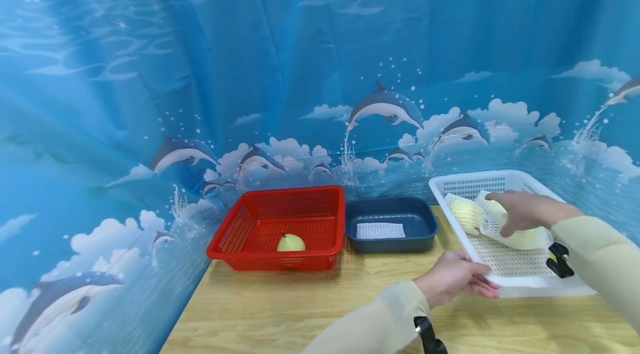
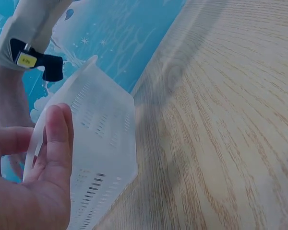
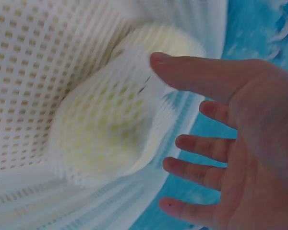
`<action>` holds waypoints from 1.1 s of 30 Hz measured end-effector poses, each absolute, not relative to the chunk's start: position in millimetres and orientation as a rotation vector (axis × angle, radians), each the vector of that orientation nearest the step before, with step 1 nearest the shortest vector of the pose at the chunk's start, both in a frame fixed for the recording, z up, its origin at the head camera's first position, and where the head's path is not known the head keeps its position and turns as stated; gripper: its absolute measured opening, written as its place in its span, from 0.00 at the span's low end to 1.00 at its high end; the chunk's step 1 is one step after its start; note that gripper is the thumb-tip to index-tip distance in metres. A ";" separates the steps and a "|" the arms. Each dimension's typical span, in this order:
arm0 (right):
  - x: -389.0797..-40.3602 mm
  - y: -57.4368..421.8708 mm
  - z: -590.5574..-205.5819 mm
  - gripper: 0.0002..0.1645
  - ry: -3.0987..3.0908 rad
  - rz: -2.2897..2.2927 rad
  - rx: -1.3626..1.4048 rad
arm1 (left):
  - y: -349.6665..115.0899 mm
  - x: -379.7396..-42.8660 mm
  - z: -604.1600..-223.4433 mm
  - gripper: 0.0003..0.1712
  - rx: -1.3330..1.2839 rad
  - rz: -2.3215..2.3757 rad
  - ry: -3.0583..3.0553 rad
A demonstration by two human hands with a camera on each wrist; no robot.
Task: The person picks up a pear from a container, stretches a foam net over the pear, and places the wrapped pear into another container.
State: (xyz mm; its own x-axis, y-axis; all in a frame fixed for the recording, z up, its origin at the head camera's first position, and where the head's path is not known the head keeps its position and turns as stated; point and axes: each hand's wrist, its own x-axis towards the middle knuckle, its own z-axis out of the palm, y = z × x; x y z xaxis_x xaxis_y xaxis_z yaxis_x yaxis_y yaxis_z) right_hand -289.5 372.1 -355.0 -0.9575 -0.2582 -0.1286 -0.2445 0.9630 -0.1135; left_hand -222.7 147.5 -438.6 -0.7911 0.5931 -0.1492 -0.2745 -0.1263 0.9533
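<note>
My left hand (image 1: 452, 276) grips the near left corner of a white plastic basket (image 1: 537, 283), thumb over the rim and fingers outside against its wall. Inside the basket lie pale yellow-green pears in white foam nets, one pear (image 1: 465, 215) at the left and another pear (image 1: 527, 239) partly under my right hand (image 1: 525, 210). In the right wrist view the right hand's fingers are spread, with the thumb tip right at the loose end of the net on the nearer pear (image 3: 103, 129). Nothing is held in the right hand.
Left of the white basket, a dark blue tray (image 1: 390, 245) holds a flat white foam net (image 1: 381, 230). Further left stands a red basket (image 1: 230, 254) with a bare pear (image 1: 291, 243) in it. All stand on a wooden table (image 1: 300, 309) before a blue dolphin-print curtain (image 1: 310, 65).
</note>
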 end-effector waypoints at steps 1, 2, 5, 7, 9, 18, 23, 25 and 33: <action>-286.9 367.5 -353.8 0.54 2.993 -0.136 -0.412 | 147.7 -222.7 -438.3 0.05 0.358 1.965 1.579; -284.0 362.1 -352.8 0.52 3.020 -0.135 -0.441 | 147.9 -222.8 -437.8 0.05 0.355 1.963 1.582; -272.4 344.8 -350.9 0.42 3.121 -0.115 -0.541 | 148.3 -222.7 -437.4 0.06 0.341 1.954 1.594; -263.3 333.1 -349.8 0.36 3.190 -0.114 -0.590 | 148.5 -222.8 -437.1 0.06 0.338 1.950 1.597; -253.5 321.9 -348.6 0.31 3.240 -0.124 -0.639 | 148.5 -223.0 -436.8 0.06 0.341 1.949 1.594; -214.1 285.8 -350.4 0.16 3.280 -0.375 -0.699 | 148.8 -222.6 -435.8 0.04 0.348 1.927 1.617; -198.6 272.0 -356.3 0.14 3.284 -0.529 -0.685 | 146.0 -222.0 -435.6 0.08 0.358 1.922 1.683; -193.6 267.8 -359.3 0.13 3.286 -0.583 -0.681 | 143.6 -221.5 -435.7 0.09 0.354 1.934 1.706; -181.6 260.0 -369.7 0.12 3.334 -0.780 -0.760 | 126.6 -215.0 -430.5 0.07 0.332 1.921 1.822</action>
State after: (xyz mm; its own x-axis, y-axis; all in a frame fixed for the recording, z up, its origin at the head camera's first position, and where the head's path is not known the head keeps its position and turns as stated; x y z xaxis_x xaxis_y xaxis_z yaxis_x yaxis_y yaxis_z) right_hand -181.6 260.0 -369.7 -0.8431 -0.3190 0.4329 -0.4779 0.8135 -0.3313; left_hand -215.0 126.6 -430.5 -0.8607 0.4889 -0.1419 -0.1674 -0.0086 0.9859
